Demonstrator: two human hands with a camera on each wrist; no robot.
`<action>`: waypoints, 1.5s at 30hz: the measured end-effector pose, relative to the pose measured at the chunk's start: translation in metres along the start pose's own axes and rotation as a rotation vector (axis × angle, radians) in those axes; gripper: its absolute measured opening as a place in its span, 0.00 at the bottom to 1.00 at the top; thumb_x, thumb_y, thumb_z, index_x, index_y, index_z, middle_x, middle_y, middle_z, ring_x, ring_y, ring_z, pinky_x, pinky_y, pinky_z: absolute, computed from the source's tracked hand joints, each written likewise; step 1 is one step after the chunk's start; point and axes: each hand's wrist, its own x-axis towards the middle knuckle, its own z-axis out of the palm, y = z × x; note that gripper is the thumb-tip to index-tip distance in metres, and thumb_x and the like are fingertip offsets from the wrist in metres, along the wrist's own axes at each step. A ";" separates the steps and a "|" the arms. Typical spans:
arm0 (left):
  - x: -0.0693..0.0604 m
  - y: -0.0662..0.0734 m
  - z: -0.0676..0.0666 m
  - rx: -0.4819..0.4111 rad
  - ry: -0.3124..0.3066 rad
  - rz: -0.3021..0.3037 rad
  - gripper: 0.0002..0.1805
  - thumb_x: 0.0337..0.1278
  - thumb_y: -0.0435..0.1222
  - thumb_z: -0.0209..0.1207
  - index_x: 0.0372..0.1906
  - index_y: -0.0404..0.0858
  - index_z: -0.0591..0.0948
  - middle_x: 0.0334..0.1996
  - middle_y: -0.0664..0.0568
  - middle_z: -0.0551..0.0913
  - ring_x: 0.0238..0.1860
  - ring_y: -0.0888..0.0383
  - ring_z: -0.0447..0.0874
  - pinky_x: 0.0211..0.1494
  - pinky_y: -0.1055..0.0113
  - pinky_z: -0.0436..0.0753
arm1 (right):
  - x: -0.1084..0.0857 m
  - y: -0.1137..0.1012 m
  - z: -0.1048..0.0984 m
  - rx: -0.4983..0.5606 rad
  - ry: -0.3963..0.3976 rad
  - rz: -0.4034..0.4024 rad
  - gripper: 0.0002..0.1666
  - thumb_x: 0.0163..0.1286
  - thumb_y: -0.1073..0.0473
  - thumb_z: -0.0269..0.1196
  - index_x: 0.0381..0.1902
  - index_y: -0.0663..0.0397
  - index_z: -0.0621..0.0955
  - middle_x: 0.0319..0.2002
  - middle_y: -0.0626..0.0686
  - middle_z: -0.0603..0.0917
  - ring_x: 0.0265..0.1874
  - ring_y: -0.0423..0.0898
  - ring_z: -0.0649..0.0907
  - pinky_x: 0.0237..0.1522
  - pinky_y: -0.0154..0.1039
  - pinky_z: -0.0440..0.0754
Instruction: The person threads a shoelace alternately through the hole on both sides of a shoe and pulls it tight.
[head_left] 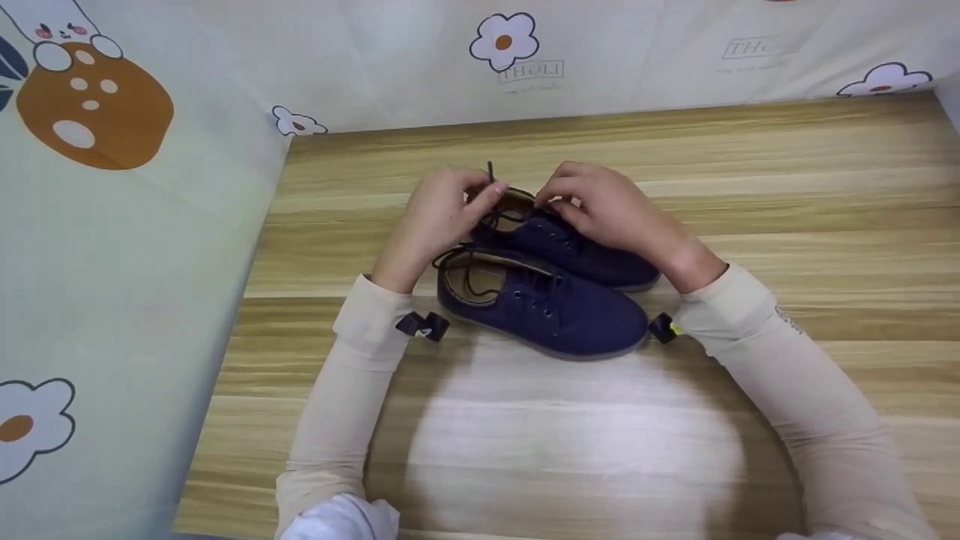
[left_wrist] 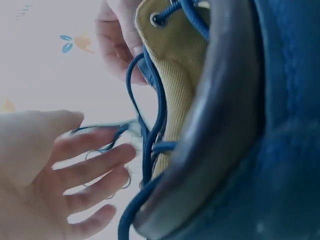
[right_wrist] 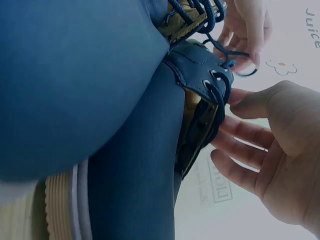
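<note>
Two dark navy lace-up shoes lie side by side, toes to the right in the head view: the far shoe (head_left: 607,262) and the near shoe (head_left: 592,322). My left hand (head_left: 442,214), by the far shoe's heel opening, pinches a dark shoelace (left_wrist: 121,131) between thumb and index finger; its other fingers spread loosely. On the far shoe's laced upper, my right hand (head_left: 611,202) pinches the eyelet flap (right_wrist: 205,67) at its edge, thumb on one side and fingers on the other. The right hand partly hides that shoe's lacing in the head view.
Both shoes rest on a wood-grain tabletop (head_left: 337,247). A pale printed sheet (head_left: 375,60) with flowers rises along the back and left side. Loose lace loops (head_left: 469,274) hang over the near shoe's heel opening. Small black wrist cameras sit near both cuffs.
</note>
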 end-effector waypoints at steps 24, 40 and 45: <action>0.000 -0.004 0.005 0.100 -0.018 -0.035 0.06 0.54 0.38 0.68 0.29 0.39 0.89 0.32 0.48 0.86 0.36 0.52 0.82 0.45 0.59 0.81 | 0.066 -0.021 0.017 -0.281 -0.251 0.233 0.08 0.54 0.65 0.62 0.19 0.54 0.85 0.36 0.57 0.86 0.36 0.58 0.83 0.34 0.55 0.83; -0.003 -0.005 0.008 0.067 0.022 -0.041 0.06 0.52 0.36 0.68 0.25 0.38 0.89 0.32 0.48 0.87 0.37 0.51 0.84 0.46 0.60 0.82 | 0.068 -0.019 0.043 -0.401 -0.199 0.230 0.13 0.64 0.57 0.62 0.25 0.61 0.82 0.32 0.62 0.86 0.33 0.60 0.86 0.33 0.58 0.86; -0.003 -0.006 0.009 0.068 0.029 -0.045 0.05 0.51 0.35 0.68 0.24 0.38 0.88 0.31 0.48 0.87 0.36 0.51 0.84 0.45 0.60 0.81 | 0.067 -0.020 0.046 -0.461 -0.145 0.144 0.08 0.61 0.61 0.62 0.29 0.62 0.84 0.35 0.61 0.86 0.36 0.60 0.85 0.35 0.57 0.85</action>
